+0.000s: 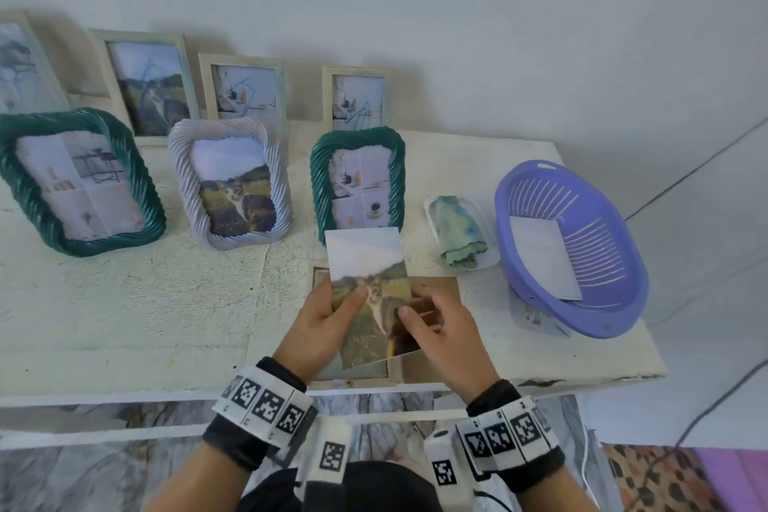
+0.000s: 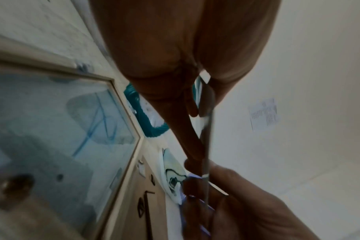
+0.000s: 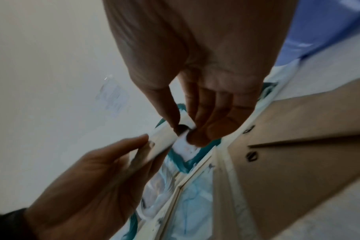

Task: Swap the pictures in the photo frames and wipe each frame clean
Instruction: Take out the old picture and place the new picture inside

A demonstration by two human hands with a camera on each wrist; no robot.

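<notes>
I hold a cat photo (image 1: 368, 287) tilted just above the table's front edge. My left hand (image 1: 347, 306) grips its left edge, thumb on top. My right hand (image 1: 417, 310) pinches its right edge between thumb and fingertips; the right wrist view shows that pinch on the photo (image 3: 164, 139). Under the photo a pale wooden frame (image 1: 353, 380) lies face down and open, and its brown backing board (image 1: 442, 287) lies flat to the right. In the left wrist view the photo (image 2: 206, 146) appears edge-on, above the frame's glass (image 2: 62, 129).
Two green twisted frames (image 1: 79, 183) (image 1: 357, 175) and a pale twisted frame with a cat picture (image 1: 232, 183) stand mid-table, with pale wooden frames (image 1: 145, 83) against the wall. A folded cloth (image 1: 459, 231) lies on a white tray. A purple basket (image 1: 602, 303) holding a sheet sits right.
</notes>
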